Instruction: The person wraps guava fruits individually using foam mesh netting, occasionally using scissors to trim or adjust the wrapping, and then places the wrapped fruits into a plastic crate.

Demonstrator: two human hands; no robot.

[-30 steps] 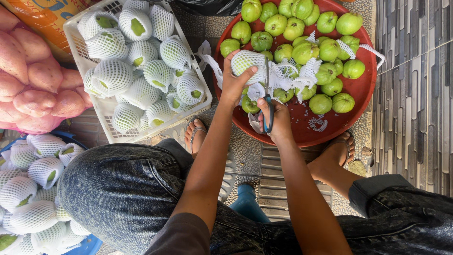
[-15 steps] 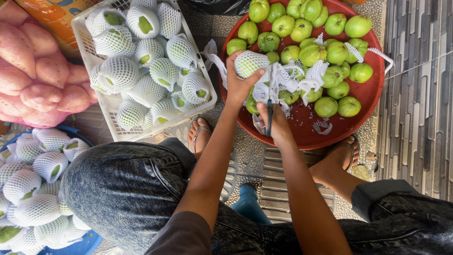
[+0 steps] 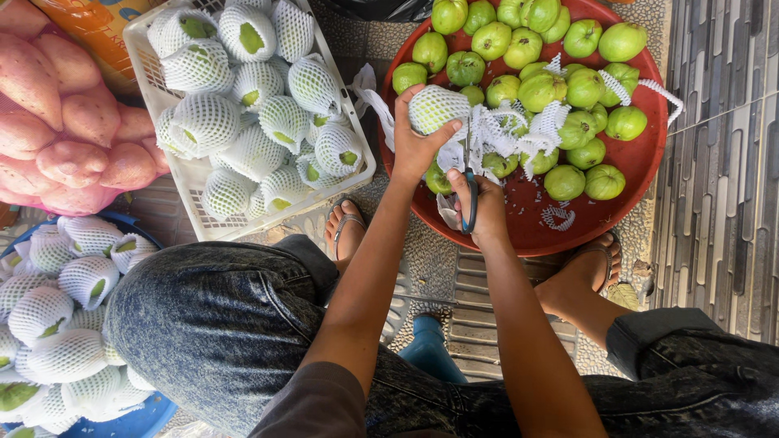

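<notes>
Left hand (image 3: 415, 146) closed around a netted guava (image 3: 436, 108), lifted over the near-left rim of the red basin (image 3: 641, 174). Right hand (image 3: 480, 203) closed on blue-handled scissors (image 3: 471, 201), just below and right of that fruit, close but not touching. Scissors' long axis roughly vertical in the view, tips toward the fruit's underside; blades mostly hidden behind fingers, cannot tell open or shut. Loose tail of white foam net (image 3: 450, 158) hanging between fruit and scissors. Left hand nearer the fruit, right hand nearer the net's loose end.

Fruit: round, pale green, wrapped in white foam mesh sleeve, mesh stretched tight over the top. Strips of spare net (image 3: 503, 134) piled just right of it, on bare green guavas (image 3: 584, 89) filling the basin's far half. White plastic crate (image 3: 182, 174) of netted guavas well left of the basin. More netted fruit in a blue tub (image 3: 142, 422) at lower left. Pinkish sweet potatoes (image 3: 73, 122) at far left.
</notes>
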